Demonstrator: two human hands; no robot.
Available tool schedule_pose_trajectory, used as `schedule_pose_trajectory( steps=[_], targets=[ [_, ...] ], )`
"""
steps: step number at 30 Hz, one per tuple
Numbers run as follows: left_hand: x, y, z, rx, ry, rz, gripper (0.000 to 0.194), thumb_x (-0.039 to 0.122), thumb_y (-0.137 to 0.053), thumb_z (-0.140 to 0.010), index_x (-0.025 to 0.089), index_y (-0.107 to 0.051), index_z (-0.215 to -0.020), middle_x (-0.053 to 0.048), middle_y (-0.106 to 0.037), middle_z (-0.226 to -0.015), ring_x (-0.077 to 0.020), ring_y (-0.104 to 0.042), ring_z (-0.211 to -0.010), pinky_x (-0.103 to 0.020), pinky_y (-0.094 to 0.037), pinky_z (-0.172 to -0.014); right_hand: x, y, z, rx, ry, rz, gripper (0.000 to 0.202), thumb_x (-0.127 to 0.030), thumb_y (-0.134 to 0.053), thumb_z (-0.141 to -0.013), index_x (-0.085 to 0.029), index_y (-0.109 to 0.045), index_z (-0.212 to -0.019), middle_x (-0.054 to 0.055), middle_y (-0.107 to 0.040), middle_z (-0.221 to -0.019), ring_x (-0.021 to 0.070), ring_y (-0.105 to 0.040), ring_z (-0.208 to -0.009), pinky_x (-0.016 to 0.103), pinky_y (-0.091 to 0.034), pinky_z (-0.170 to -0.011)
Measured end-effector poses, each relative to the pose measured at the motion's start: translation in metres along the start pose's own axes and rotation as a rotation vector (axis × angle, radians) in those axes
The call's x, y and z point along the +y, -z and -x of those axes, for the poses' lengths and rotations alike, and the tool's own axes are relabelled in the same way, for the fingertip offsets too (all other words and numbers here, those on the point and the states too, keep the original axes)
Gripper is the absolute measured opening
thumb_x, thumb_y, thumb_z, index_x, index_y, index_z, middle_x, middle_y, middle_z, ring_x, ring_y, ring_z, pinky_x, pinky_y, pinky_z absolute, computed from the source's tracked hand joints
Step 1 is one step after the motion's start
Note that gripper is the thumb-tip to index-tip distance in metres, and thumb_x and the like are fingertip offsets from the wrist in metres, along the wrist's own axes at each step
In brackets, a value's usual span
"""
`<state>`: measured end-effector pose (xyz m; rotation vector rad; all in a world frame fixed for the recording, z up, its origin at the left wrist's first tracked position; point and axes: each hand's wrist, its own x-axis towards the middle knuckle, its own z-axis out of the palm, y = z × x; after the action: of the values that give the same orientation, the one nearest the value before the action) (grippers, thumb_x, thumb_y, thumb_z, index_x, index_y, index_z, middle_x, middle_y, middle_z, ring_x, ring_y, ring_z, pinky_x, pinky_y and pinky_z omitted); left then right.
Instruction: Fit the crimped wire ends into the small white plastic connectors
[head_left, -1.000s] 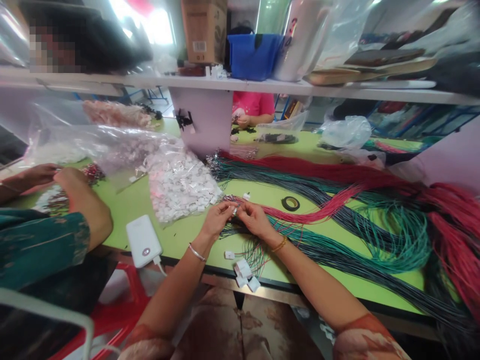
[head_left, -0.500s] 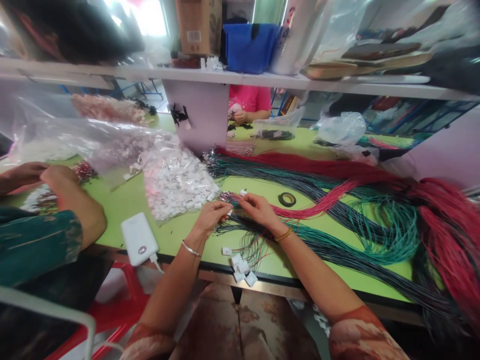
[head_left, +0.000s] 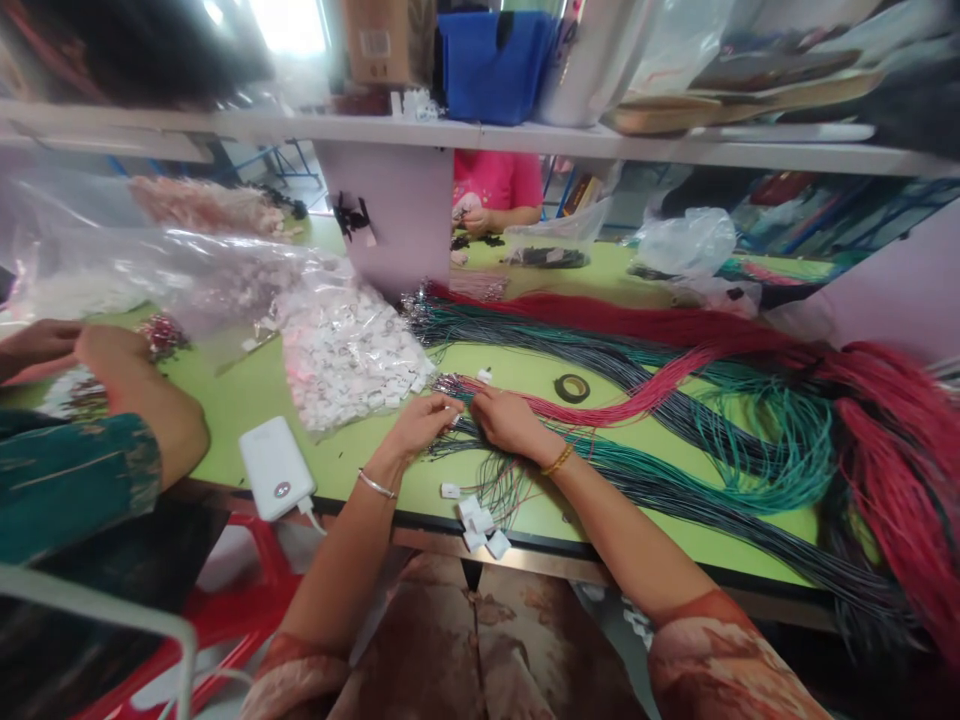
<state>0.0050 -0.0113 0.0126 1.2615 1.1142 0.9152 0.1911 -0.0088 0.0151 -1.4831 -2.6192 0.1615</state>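
Observation:
My left hand (head_left: 422,424) pinches a small white connector housing (head_left: 454,420) at its fingertips. Just right of it, my right hand (head_left: 511,420) is closed, thumb and fingers together over the wires; what they grip is too small to make out. Under and behind the fingertips lie the metal-tipped ends of a pink-red wire bundle (head_left: 622,408). Green and black wires (head_left: 675,490) run right from beneath my right wrist. Several white connectors (head_left: 477,522) on thin wires hang at the table's front edge. One loose white connector (head_left: 484,376) lies behind my right hand.
A clear bag of white connectors (head_left: 352,355) lies behind my left hand. A roll of dark tape (head_left: 571,388) and a white power bank (head_left: 276,468) rest on the green table. At left a co-worker's arm (head_left: 150,400) reaches in. A shelf (head_left: 480,135) crosses above.
My hands stay close together, the right fingertips slightly nearer the left ones and more curled. The whole view has shifted a little upward and left.

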Motion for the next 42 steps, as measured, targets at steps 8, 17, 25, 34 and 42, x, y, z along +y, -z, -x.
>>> schedule_pose_trajectory(
  steps=[8,17,25,34,42],
  targets=[
    [0.004,0.002,0.004,0.006,-0.086,-0.392,0.015,0.026,-0.058,-0.071,0.018,-0.063,-0.059,0.001,-0.053,-0.054,-0.0128,-0.043,-0.053,-0.025,-0.031,-0.052,0.000,-0.003,-0.001,-0.061,-0.010,0.106,0.021,-0.015,-0.049,-0.084,-0.010,-0.057,-0.102,0.021,-0.061,-0.107,0.0260,-0.058,-0.088,0.034,-0.039,-0.077],
    [-0.002,0.000,-0.001,0.085,-0.035,-0.150,0.009,0.024,-0.063,-0.070,0.017,-0.066,-0.074,0.003,-0.052,-0.056,-0.0105,-0.043,-0.053,-0.023,-0.030,-0.051,0.002,0.010,0.005,0.248,-0.122,-0.499,0.015,-0.024,-0.043,-0.086,-0.017,-0.053,-0.078,0.003,-0.058,-0.071,0.0132,-0.046,-0.061,0.025,-0.034,-0.060],
    [0.000,-0.003,-0.003,-0.026,0.044,0.458,0.028,0.026,-0.076,-0.068,0.015,-0.064,-0.091,-0.002,-0.063,-0.080,-0.0086,-0.054,-0.065,-0.022,-0.042,-0.063,-0.009,0.009,0.005,0.374,-0.122,-0.913,0.014,-0.031,-0.052,-0.081,-0.017,-0.056,-0.079,-0.002,-0.055,-0.070,0.0095,-0.041,-0.059,0.022,-0.033,-0.056],
    [0.000,-0.002,-0.002,-0.081,0.029,0.543,0.024,0.025,-0.076,-0.070,0.013,-0.066,-0.089,-0.006,-0.067,-0.100,-0.0067,-0.053,-0.068,-0.021,-0.045,-0.067,-0.010,0.004,0.004,0.281,-0.153,-0.910,0.023,-0.036,-0.050,-0.079,-0.017,-0.049,-0.066,-0.003,-0.046,-0.059,0.0093,-0.036,-0.055,0.023,-0.028,-0.053],
    [0.001,-0.008,-0.001,-0.076,0.039,0.529,0.023,0.025,-0.078,-0.067,0.013,-0.068,-0.084,-0.006,-0.067,-0.096,-0.0068,-0.053,-0.068,-0.021,-0.044,-0.066,-0.007,-0.003,-0.001,0.237,-0.172,-0.882,0.024,-0.034,-0.046,-0.081,-0.018,-0.045,-0.063,-0.003,-0.043,-0.058,0.0101,-0.038,-0.056,0.023,-0.030,-0.054]
  ],
)
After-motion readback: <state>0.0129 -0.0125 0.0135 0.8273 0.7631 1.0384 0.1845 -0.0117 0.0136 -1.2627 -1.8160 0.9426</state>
